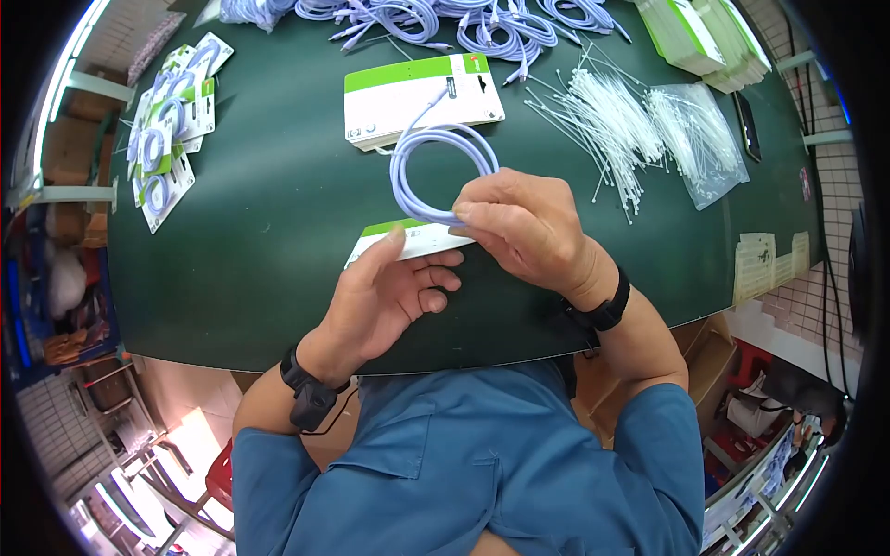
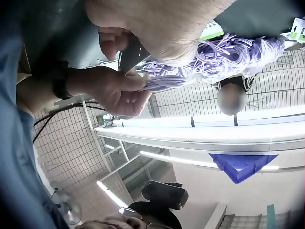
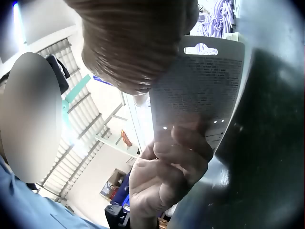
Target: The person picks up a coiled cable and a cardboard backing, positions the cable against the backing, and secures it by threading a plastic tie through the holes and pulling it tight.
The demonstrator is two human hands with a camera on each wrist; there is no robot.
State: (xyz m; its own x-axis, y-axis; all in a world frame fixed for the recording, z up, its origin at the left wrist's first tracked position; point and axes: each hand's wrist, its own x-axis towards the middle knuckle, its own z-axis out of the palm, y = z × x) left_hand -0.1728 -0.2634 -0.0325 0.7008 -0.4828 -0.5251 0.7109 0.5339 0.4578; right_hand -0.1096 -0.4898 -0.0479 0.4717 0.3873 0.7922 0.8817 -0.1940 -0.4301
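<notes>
Green tabletop [image 1: 264,287] under smooth lavender coil [image 1: 400,183]

Strip lights [image 2: 181,131] glared white in the left wrist view; the head view was bright, its fisheye edges curved and black.

Head view down, wrists close

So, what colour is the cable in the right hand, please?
The cable is pale lavender, clearest in the head view.
</notes>
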